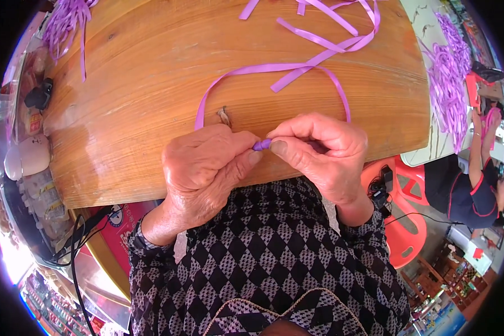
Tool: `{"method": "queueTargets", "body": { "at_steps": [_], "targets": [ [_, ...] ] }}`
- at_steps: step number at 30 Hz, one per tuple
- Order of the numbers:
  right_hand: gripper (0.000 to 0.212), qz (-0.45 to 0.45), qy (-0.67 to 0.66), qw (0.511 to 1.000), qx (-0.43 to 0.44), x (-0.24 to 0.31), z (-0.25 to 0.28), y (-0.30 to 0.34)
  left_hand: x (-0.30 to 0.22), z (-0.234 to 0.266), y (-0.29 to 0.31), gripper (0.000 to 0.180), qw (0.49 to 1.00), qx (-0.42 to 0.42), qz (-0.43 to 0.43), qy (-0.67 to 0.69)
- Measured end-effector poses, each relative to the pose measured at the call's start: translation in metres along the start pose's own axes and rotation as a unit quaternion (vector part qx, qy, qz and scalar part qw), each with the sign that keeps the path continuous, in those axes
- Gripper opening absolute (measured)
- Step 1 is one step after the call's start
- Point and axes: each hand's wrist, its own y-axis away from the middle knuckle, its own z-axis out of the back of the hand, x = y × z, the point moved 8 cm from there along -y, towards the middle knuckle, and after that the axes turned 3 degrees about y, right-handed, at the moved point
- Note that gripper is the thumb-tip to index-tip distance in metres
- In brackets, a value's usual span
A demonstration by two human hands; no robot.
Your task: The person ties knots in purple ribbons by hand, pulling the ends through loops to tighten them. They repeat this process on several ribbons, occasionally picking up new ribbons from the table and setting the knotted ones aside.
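Between my two hands, close to the near edge of the wooden table, is a purple ribbon (pixel 261 145) with a small knot in it. My left hand (pixel 207 165) pinches it on one side of the knot, thumb against forefinger. On the other side, the thumb and forefinger of my right hand (pixel 322 151) grip the same ribbon. Its long part arcs away over the table in a loop (pixel 263 68), and one cut end lies crossed near the top of that loop. The parts inside my fingers are hidden.
More purple ribbon strips (pixel 319 39) lie on the table (pixel 140 112) at the far right. Ribbon bundles hang at the far left (pixel 67 22) and lie on a pale table (pixel 451 84) to the right. A red plastic stool (pixel 403 246) stands right, near another person (pixel 470 190).
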Motion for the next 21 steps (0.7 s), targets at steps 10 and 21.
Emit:
{"method": "queueTargets", "body": {
  "at_steps": [10,21],
  "targets": [
    [0.009,-0.007,-0.069,0.997,-0.036,-0.007,-0.002,0.004,0.004,-0.001,0.000,0.014,0.998,-0.029,0.031,0.049],
    [0.014,0.175,0.071,0.982,-0.003,0.014,-0.006,0.004,-0.012,0.001,0.002,0.023,0.985,-0.074,-0.097,-0.123]
  ]
}}
